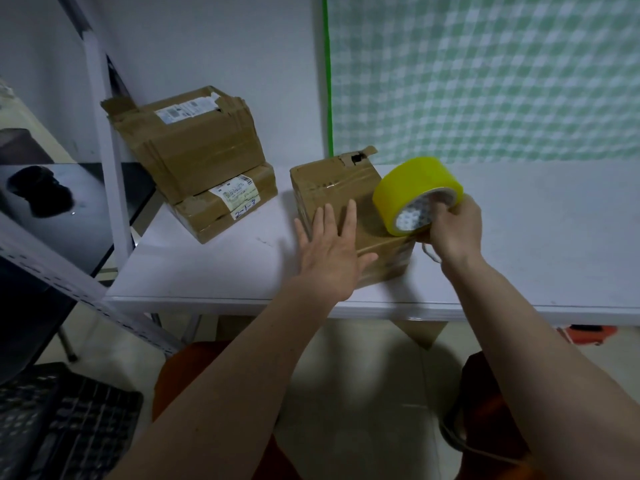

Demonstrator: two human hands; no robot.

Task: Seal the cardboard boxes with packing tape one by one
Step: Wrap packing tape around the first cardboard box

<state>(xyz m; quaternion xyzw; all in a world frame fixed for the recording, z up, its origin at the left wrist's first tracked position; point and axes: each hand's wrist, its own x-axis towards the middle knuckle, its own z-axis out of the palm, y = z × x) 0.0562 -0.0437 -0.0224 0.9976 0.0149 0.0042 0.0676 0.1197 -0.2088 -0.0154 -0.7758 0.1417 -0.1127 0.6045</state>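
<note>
Left hand (330, 252) flat on the box (349, 216), right hand (455, 230) gripping the tape roll (414, 192)

The box sits on the white worktop (214, 271), near its front edge. On the box's near-left side the left hand lies with fingers straight and spread, its grip open and holding nothing. At the box's right top edge the right hand's grip is curled round the yellow roll, fingers in its core, the roll touching the box top. Left of the box and farther back, two taped boxes (194, 147) stand stacked
</note>
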